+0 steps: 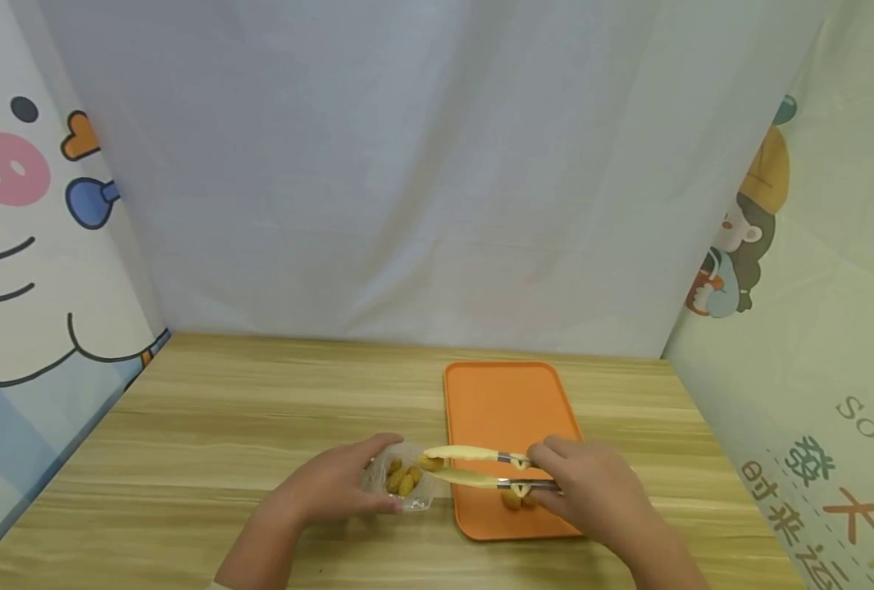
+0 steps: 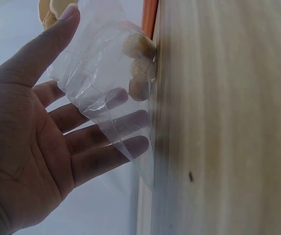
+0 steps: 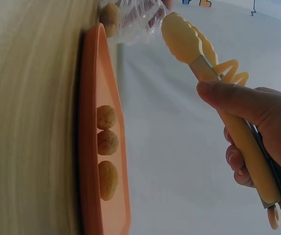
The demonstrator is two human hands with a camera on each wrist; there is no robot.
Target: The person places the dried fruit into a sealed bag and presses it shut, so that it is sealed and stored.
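The left hand point(image 1: 334, 483) holds a thin clear bag point(image 1: 418, 502), with the thumb on one side and the other fingers on the far side. The bag rests on the tabletop point(image 1: 260, 393), left of the orange tray point(image 1: 511, 401) and well away from the back edge. A few brown lumps point(image 1: 406, 485) sit at the bottom of it.

The right hand point(image 1: 595, 487) grips the yellow tongs point(image 1: 466, 452) round the handle. One brown lump point(image 1: 430, 463) is between the tips, right by the bag's top. The tray lies nearer the tabletop's right edge than its left, and its far end is close to the back edge. Three more lumps point(image 3: 108, 180) are in a row on the tray.

The lumps look light and may roll, so it's best to nip one round its fat middle, not too hard. I can't tell if they are hard or squishy. The bag looks floppy and slippery, and could fold over easily; its top rim seems the good place to hold. The tongs look stiff and easy to hold by the handle.
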